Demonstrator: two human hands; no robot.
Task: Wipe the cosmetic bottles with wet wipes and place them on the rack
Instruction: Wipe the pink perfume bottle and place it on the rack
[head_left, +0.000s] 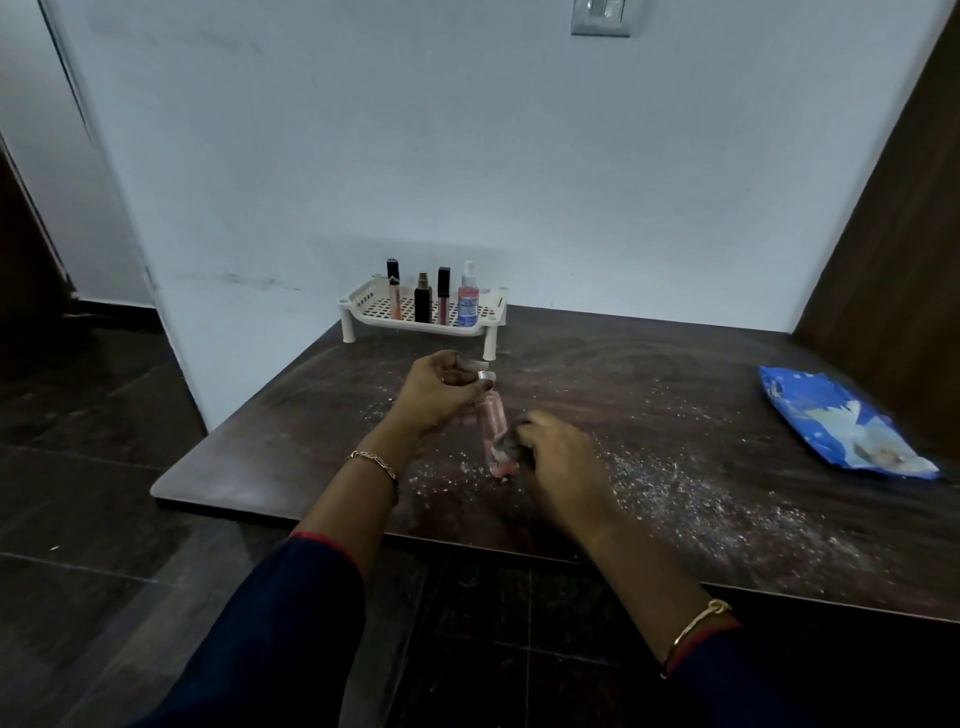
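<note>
Head view, looking down over a dark wood tabletop (649, 364) scattered with pale specks.

- Left hand (441, 392): forearm reaches forward from the lower left with the wrist bent inward and the back of the hand up. Its fingers are curled round the upper, capped end of the pink bottle (493, 421), with the thumb tip at the cap.
- Pink bottle: held above the tabletop between both hands, leaning, with the cap end away from the person and the base end toward the person.
- Right hand (563, 457): forearm comes in from the lower right, back of the hand up. The fingers bend toward the bottle's lower end, where a pale wad (503, 451) sits. Motion blur here, so I cannot tell whether the fingers actually grip the wad or the bottle.
- Chain bracelet (374, 462) on the left wrist and a bangle (696, 623) on the right. Both sleeves are dark blue.
- Rack (358, 299): white and perforated, standing at the far edge against the wall. Upright on it are an orange tube (395, 299), a black bottle (422, 306), a pink tube (443, 301) and a spray bottle (468, 301).
- Blue wipes pack (831, 421): lying flat, well apart to the right.
</note>
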